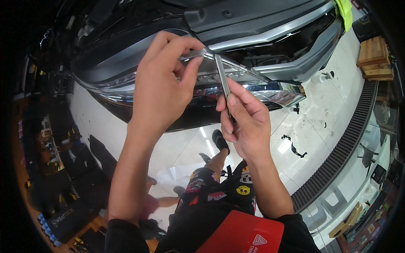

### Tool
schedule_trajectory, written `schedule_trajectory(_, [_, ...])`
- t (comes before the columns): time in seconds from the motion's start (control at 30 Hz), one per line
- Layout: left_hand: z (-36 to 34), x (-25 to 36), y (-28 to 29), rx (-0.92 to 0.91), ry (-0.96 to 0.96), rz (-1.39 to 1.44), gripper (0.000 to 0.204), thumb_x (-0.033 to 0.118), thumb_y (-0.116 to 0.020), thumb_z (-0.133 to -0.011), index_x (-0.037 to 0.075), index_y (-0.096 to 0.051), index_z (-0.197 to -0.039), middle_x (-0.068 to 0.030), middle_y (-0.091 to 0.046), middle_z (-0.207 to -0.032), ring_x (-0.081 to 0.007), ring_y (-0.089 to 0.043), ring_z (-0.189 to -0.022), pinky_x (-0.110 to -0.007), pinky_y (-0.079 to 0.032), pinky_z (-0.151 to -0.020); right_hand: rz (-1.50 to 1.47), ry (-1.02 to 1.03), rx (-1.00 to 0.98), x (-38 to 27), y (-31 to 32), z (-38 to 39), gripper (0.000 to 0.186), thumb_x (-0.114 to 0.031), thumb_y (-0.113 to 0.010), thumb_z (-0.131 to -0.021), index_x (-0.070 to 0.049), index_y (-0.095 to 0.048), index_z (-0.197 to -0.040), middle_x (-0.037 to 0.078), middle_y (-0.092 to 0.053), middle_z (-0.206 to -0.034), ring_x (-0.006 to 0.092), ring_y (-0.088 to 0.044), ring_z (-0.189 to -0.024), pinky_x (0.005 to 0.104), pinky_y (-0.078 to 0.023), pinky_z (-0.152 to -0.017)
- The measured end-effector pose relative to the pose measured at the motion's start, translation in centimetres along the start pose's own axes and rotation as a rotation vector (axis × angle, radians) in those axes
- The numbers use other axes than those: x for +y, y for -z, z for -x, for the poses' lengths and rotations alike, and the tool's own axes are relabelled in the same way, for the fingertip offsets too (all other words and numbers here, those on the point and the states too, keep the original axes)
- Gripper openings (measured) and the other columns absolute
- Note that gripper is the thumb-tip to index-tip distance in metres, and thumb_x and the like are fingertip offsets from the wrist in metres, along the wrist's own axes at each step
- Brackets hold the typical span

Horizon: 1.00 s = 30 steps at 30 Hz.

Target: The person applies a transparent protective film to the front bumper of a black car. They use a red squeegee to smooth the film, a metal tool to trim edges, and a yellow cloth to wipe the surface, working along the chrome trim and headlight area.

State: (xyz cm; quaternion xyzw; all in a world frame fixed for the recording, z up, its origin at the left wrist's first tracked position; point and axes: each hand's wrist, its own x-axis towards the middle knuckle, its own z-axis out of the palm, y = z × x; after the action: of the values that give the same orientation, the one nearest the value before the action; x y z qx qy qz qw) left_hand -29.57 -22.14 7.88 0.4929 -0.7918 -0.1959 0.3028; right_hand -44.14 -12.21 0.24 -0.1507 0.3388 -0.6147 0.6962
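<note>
In front of the car, my left hand (162,80) is raised and pinches a thin greyish strip (193,54) that looks like film between thumb and fingers. My right hand (249,120) is wrapped round a slim metal utility knife (221,72). The knife tilts up to the left, and its upper end is close to the strip's free end. From this view I cannot tell whether they touch. Behind both hands lies the car's clear headlight (249,76), partly hidden by my left hand and the knife.
The silver-trimmed grille (291,44) fills the upper right, a yellow-green cloth (345,14) at its far end. Black scraps (298,149) lie on the white tiled floor (320,101). A ribbed dark strip (333,173) curves along the right. Wooden blocks (374,57) stand beyond; tools crowd the left.
</note>
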Motion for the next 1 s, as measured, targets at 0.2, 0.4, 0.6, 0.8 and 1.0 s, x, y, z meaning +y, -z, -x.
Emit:
schedule_trajectory(0.2, [0.4, -0.7, -0.3, 0.031, -0.037, 0.045, 0.021, -0.001, -0.073, -0.089, 0.004, -0.074, -0.109, -0.0055, -0.062, -0.098, -0.0087, -0.054, -0.065, -0.025, -0.048, -0.064, 0.121, 0.068, 0.013, 0.9, 0.3, -0.4, 0.044, -0.009, -0.053, -0.108, 0.001, -0.049, -0.151, 0.007, -0.064, -0.098, 0.0062, -0.050, -0.060, 0.0197, -0.035, -0.048])
schedule_trajectory(0.4, [0.4, -0.6, -0.4, -0.003, -0.075, 0.020, 0.022, -0.002, -0.073, -0.088, 0.004, -0.073, -0.109, -0.0059, -0.062, -0.100, -0.0095, -0.055, -0.065, -0.025, -0.048, -0.063, 0.111, 0.077, 0.027, 1.2, 0.3, -0.6, 0.043, -0.009, -0.052, -0.108, 0.002, -0.050, -0.150, 0.007, -0.064, -0.098, 0.0064, -0.051, -0.061, 0.0199, -0.036, -0.049])
schedule_trajectory(0.6, [0.5, -0.7, 0.0, -0.006, -0.061, 0.000, 0.023, -0.003, -0.073, -0.088, 0.004, -0.073, -0.110, -0.0062, -0.062, -0.101, -0.0100, -0.055, -0.065, -0.025, -0.048, -0.063, 0.043, 0.060, 0.013, 0.7, -0.5, 0.2, 0.043, -0.009, -0.051, -0.109, 0.005, -0.049, -0.150, 0.007, -0.063, -0.096, 0.0063, -0.050, -0.055, 0.0199, -0.034, -0.042])
schedule_trajectory(0.8, [0.4, -0.5, 0.0, -0.011, -0.075, 0.007, 0.023, -0.002, -0.072, -0.088, 0.003, -0.073, -0.110, -0.0065, -0.062, -0.101, -0.0105, -0.055, -0.065, -0.025, -0.048, -0.064, 0.048, 0.069, 0.023, 0.1, -0.8, 0.3, 0.044, -0.009, -0.051, -0.109, 0.005, -0.049, -0.150, 0.007, -0.062, -0.095, 0.0062, -0.050, -0.053, 0.0197, -0.033, -0.039])
schedule_trajectory(1.0, [0.4, -0.7, -0.2, -0.009, -0.090, 0.004, 0.023, -0.003, -0.072, -0.088, 0.004, -0.073, -0.111, -0.0060, -0.062, -0.101, -0.0099, -0.055, -0.066, -0.025, -0.048, -0.062, 0.092, 0.080, 0.018, 0.8, -0.1, -0.2, 0.044, -0.009, -0.052, -0.108, 0.002, -0.050, -0.150, 0.007, -0.063, -0.097, 0.0061, -0.050, -0.059, 0.0196, -0.034, -0.046])
